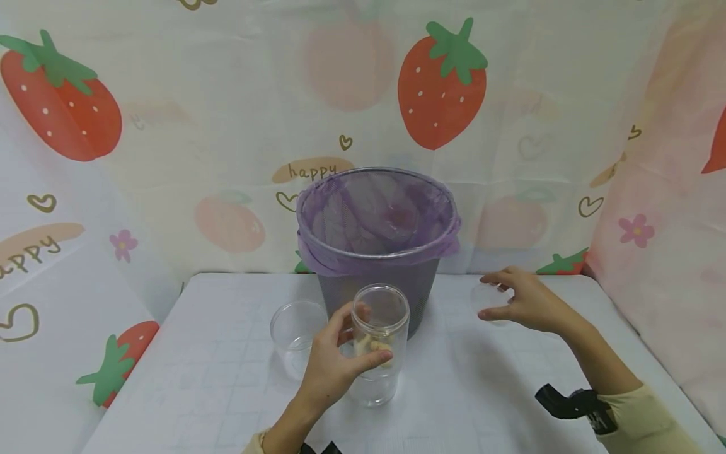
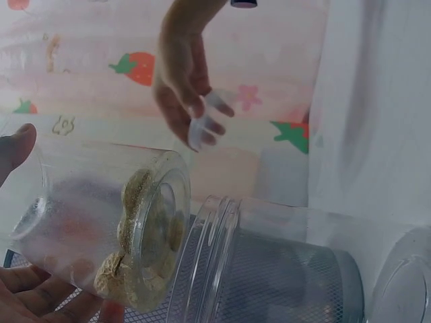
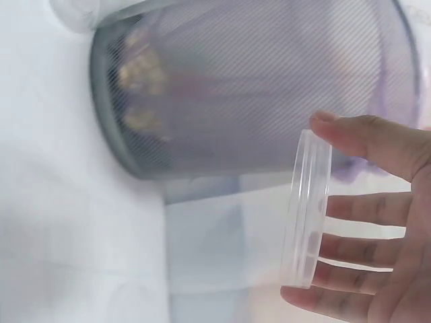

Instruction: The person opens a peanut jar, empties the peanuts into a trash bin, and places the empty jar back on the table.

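My left hand (image 1: 334, 359) grips a clear plastic jar (image 2: 87, 208), thumb on one side and fingers on the other. Several peanuts (image 2: 138, 222) lie at its bottom. Below it stands another clear jar (image 2: 269, 269), its threaded mouth near the held jar's base; whether they touch I cannot tell. To the left of this hand is a further clear jar (image 1: 297, 334). Over at the right, my right hand (image 1: 524, 299) holds a clear round lid (image 3: 306, 215) by its edge, between thumb and fingers, above the white table (image 1: 227, 378).
A mesh bin (image 1: 377, 287) lined with a purple bag (image 1: 454, 236) stands behind the jars, near the table's back edge. Through its mesh, yellowish-brown pieces (image 3: 141, 74) show at the bottom. A strawberry-printed cloth (image 1: 227, 94) hangs behind and along the sides.
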The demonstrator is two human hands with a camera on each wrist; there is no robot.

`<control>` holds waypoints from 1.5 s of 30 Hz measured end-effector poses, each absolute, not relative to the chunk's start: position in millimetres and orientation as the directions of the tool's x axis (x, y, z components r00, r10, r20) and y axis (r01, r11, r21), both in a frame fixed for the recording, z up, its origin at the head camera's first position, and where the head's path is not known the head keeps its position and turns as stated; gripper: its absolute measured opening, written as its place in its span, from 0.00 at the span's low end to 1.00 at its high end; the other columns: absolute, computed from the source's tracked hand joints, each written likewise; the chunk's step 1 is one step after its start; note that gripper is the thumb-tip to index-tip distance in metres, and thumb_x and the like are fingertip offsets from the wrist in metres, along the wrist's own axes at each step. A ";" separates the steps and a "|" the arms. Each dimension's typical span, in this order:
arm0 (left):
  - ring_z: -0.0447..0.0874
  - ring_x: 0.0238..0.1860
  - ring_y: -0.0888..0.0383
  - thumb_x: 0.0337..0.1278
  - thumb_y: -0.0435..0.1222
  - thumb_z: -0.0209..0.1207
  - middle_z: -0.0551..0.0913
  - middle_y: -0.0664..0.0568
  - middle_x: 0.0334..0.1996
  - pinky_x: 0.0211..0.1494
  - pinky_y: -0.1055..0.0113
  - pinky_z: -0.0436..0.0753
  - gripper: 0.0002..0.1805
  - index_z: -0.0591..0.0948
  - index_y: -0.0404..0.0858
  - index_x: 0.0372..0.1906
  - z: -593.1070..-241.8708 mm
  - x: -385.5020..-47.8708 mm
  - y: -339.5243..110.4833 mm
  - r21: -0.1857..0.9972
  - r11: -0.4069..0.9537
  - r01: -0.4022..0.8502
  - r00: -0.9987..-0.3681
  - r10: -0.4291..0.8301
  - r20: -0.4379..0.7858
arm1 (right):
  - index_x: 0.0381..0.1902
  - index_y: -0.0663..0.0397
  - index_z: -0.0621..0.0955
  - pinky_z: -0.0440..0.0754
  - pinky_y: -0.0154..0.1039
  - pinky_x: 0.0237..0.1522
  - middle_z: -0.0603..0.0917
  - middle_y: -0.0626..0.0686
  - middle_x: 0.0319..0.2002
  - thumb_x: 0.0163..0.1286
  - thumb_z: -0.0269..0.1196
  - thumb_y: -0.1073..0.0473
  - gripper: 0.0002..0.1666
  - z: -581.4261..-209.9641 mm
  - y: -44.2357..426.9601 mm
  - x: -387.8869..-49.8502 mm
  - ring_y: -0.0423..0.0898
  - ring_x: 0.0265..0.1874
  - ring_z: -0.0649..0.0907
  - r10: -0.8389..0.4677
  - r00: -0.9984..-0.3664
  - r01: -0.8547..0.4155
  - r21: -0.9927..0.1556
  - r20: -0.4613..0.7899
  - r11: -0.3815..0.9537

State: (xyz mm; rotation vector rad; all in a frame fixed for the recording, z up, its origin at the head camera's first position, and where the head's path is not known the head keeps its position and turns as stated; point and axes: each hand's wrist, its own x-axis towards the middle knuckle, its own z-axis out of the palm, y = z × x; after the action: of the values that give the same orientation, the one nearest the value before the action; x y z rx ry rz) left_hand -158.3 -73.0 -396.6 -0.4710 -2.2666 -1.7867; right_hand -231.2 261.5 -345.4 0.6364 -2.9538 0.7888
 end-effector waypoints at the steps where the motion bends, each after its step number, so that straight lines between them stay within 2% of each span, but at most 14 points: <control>1: 0.80 0.55 0.55 0.40 0.40 0.76 0.80 0.53 0.57 0.59 0.62 0.79 0.39 0.73 0.48 0.62 -396.6 -158.2 -73.0 0.902 0.211 0.376 -0.926 0.116 0.359 | 0.57 0.62 0.79 0.81 0.48 0.42 0.80 0.62 0.52 0.54 0.74 0.42 0.40 -349.5 262.6 -232.5 0.58 0.49 0.79 -0.371 -0.921 -0.380 -0.474 0.116 0.794; 6: 0.80 0.55 0.55 0.40 0.40 0.76 0.80 0.53 0.57 0.59 0.63 0.79 0.39 0.73 0.48 0.63 -396.1 -157.8 -73.3 0.906 0.211 0.367 -0.930 0.116 0.350 | 0.57 0.62 0.78 0.80 0.54 0.44 0.79 0.64 0.52 0.53 0.74 0.41 0.41 -370.5 267.5 -237.1 0.59 0.50 0.79 -0.329 -0.941 -0.324 -0.469 0.075 0.821; 12: 0.80 0.54 0.55 0.40 0.40 0.76 0.81 0.54 0.57 0.59 0.63 0.79 0.39 0.73 0.48 0.63 -396.2 -157.8 -73.8 0.904 0.214 0.370 -0.929 0.116 0.352 | 0.56 0.65 0.78 0.80 0.57 0.45 0.79 0.67 0.50 0.54 0.74 0.46 0.38 -398.7 274.0 -242.9 0.63 0.48 0.79 -0.315 -0.948 -0.296 -0.455 0.038 0.839; 21: 0.80 0.53 0.55 0.40 0.40 0.76 0.81 0.53 0.57 0.58 0.63 0.79 0.39 0.73 0.47 0.63 -396.3 -157.4 -73.8 0.901 0.212 0.377 -0.926 0.117 0.360 | 0.53 0.70 0.78 0.79 0.59 0.47 0.79 0.70 0.46 0.49 0.76 0.49 0.39 -432.4 280.2 -246.7 0.65 0.46 0.81 -0.291 -0.956 -0.256 -0.405 -0.027 0.878; 28: 0.80 0.53 0.55 0.40 0.40 0.76 0.81 0.53 0.56 0.58 0.63 0.80 0.39 0.73 0.47 0.62 -396.8 -157.8 -73.8 0.899 0.216 0.381 -0.924 0.116 0.364 | 0.51 0.71 0.79 0.80 0.58 0.45 0.80 0.68 0.44 0.48 0.77 0.50 0.38 -443.9 281.3 -245.8 0.63 0.43 0.82 -0.275 -0.958 -0.226 -0.388 -0.076 0.894; 36: 0.80 0.54 0.55 0.40 0.41 0.76 0.81 0.54 0.57 0.58 0.63 0.80 0.39 0.73 0.47 0.62 -396.6 -157.9 -74.2 0.903 0.215 0.371 -0.928 0.115 0.354 | 0.48 0.71 0.80 0.80 0.57 0.45 0.80 0.66 0.40 0.43 0.79 0.51 0.38 -459.9 283.3 -244.4 0.59 0.39 0.82 -0.282 -0.958 -0.248 -0.343 -0.052 0.906; 45: 0.79 0.54 0.55 0.40 0.41 0.76 0.80 0.54 0.57 0.59 0.63 0.79 0.39 0.73 0.48 0.63 -396.1 -157.2 -74.7 0.909 0.209 0.361 -0.932 0.114 0.344 | 0.48 0.70 0.80 0.80 0.58 0.45 0.80 0.66 0.41 0.42 0.80 0.50 0.40 -467.4 280.3 -240.1 0.60 0.40 0.83 -0.258 -0.965 -0.232 -0.300 -0.050 0.925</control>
State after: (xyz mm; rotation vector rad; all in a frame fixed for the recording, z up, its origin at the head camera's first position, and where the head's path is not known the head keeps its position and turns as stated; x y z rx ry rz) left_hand -157.2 -74.7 -396.1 -0.4546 -2.2772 -1.8012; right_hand -240.1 280.3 -467.4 0.4049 -3.1688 0.4772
